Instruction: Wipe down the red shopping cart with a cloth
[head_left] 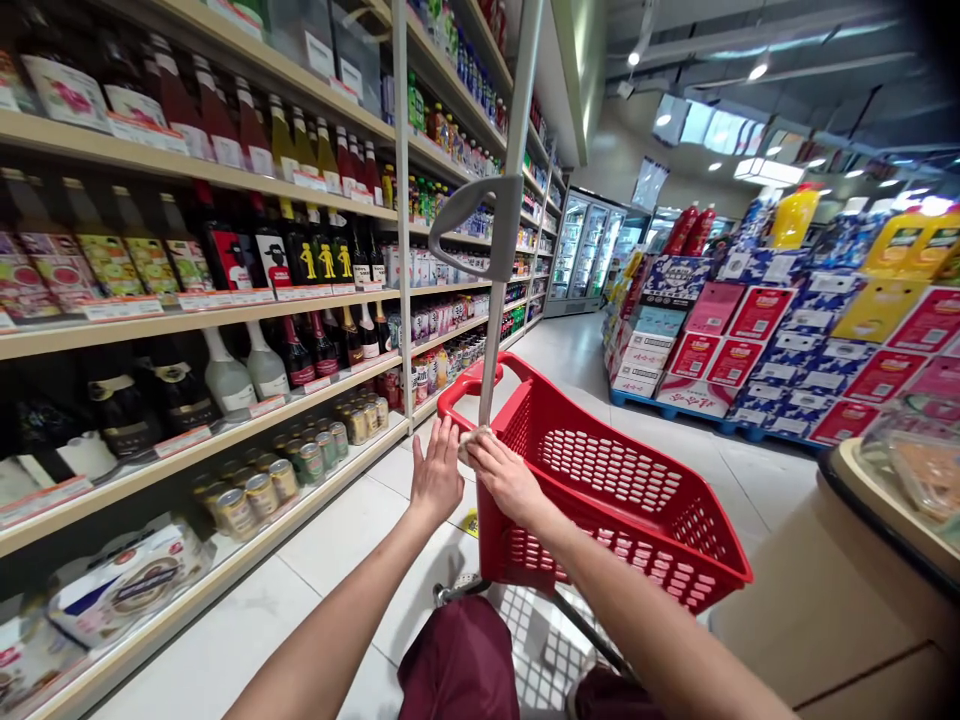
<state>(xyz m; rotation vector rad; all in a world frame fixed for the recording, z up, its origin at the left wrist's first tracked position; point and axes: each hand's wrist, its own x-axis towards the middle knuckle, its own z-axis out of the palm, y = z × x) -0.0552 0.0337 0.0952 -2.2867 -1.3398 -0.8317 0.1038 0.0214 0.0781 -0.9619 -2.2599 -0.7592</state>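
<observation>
A red plastic shopping basket [645,520] on wheels stands in the aisle in front of me, with a grey pull handle [499,250] rising from its near rim. My left hand [436,475] is flat with fingers stretched up, held against the basket's near left corner. My right hand [504,472] presses a small pale cloth or wipe [471,438] onto the red rim at the foot of the grey handle. The basket's inside looks empty as far as I can see.
Shelves of wine bottles [300,260] and cans [300,460] line the left side. Stacked red, blue and yellow cartons [787,350] stand on the right. A rounded counter edge [885,510] is at right. Fridges [589,250] close the aisle's far end. White floor tiles run ahead.
</observation>
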